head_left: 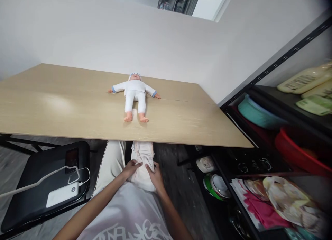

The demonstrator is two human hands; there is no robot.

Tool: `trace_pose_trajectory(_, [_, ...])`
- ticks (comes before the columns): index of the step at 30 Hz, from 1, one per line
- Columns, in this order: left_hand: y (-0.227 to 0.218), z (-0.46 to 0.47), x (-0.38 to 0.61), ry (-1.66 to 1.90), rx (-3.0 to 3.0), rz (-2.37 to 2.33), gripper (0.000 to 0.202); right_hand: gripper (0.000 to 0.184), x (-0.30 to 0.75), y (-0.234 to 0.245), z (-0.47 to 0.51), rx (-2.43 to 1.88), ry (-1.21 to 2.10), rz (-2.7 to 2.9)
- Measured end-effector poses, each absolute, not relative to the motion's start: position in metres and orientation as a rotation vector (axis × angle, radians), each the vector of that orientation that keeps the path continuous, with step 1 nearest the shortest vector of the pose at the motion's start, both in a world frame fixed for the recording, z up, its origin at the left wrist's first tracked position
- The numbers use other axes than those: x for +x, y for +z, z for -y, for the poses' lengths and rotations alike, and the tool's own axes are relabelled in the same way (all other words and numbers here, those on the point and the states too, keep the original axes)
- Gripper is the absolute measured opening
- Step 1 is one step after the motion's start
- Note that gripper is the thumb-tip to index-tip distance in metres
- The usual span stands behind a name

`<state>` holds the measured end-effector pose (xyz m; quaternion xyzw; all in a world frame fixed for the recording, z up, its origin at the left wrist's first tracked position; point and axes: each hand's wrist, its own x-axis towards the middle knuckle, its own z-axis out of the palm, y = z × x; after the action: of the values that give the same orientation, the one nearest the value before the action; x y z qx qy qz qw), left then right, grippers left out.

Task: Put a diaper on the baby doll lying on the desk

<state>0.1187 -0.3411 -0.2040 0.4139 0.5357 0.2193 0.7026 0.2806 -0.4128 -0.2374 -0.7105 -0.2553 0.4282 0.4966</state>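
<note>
A pale, ruffle-edged diaper (pixel 142 177) lies opened lengthwise over my lap, its far end passing under the table edge. My left hand (pixel 131 169) grips its left side, thumb on top and fingers curled at the edge. On the opposite side my right hand (pixel 156 176) holds the right edge, with the thumb on top and some fingers hidden beneath. Beyond them, a baby doll (pixel 135 91) in a white outfit and cap rests on its back on the table (pixel 181 126), arms spread, bare feet toward me.
To my left, a black chair (pixel 28 184) carries a white power bank (pixel 63 195) with a cable and a dark phone (pixel 72 159). Dark shelves at right hold a teal basin (pixel 259 112), a red basin (pixel 298 150), bottles (pixel 306 79) and cloths (pixel 269 209).
</note>
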Motion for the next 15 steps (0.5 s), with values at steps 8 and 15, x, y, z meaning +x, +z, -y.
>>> trace_pose_trajectory(8, [-0.082, 0.398, 0.094, 0.603, 0.791, -0.954, 0.079, 0.059, 0.282, -0.085, 0.474, -1.46, 1.146, 0.769])
trace_pose_trajectory(15, [-0.003, 0.401, 0.07, 0.74, 0.984, -1.038, 0.093, 0.047, 0.25, -0.004, 0.47, -1.305, 1.075, 0.891])
